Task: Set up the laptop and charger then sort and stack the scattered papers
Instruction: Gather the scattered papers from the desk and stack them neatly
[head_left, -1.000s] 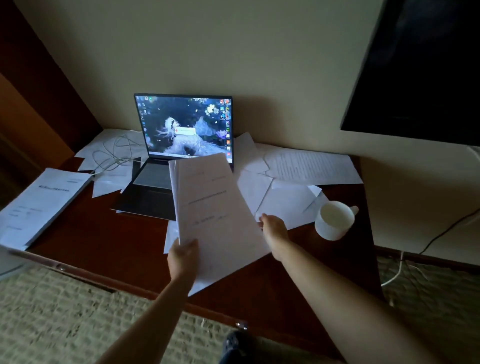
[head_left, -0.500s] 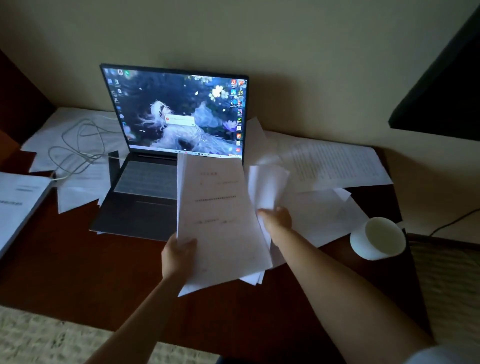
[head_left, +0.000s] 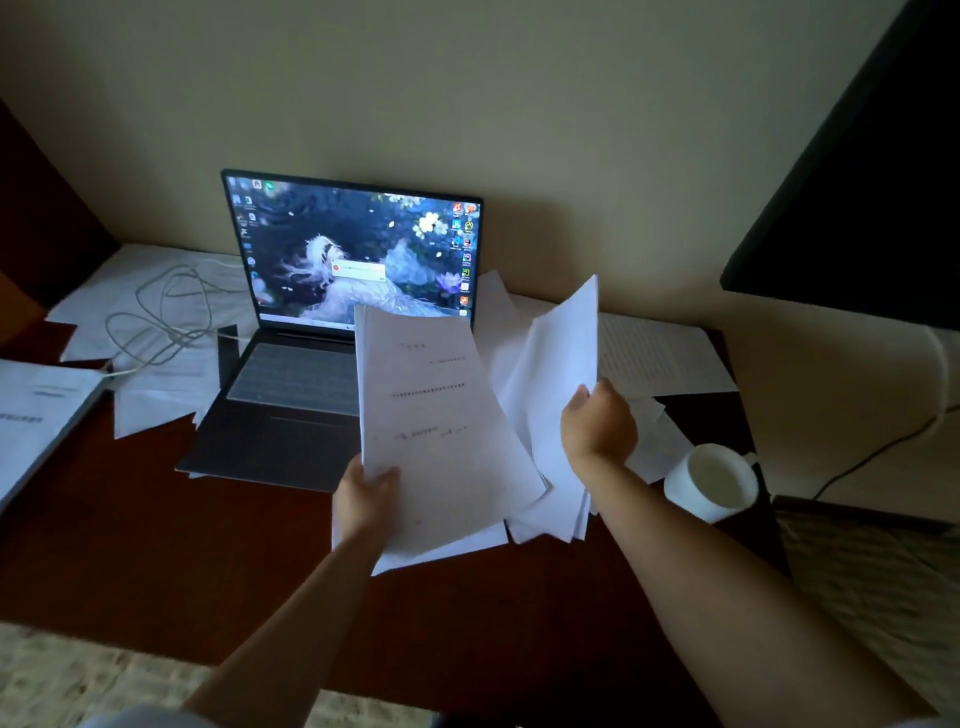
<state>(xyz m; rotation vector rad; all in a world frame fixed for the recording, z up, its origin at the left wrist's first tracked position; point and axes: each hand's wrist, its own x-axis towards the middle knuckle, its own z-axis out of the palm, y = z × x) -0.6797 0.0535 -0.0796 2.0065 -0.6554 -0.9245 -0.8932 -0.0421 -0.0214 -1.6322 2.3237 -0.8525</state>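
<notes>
Left hand pinches a stack of papers at its lower left corner, thumb on top, sheets raised above the desk in front of the laptop. Right hand grips a second bunch of sheets by one edge, fingers curled round; they stand nearly upright and fan loose at the bottom. Laptop open and lit toward the back edge, cable coiled on pages at back left. More pages lie back right; a cup sits near the right edge.

Judgement: paper is light, floppy, slippery between layers. Better gripped mid-edge, then tapped square on the desk.
</notes>
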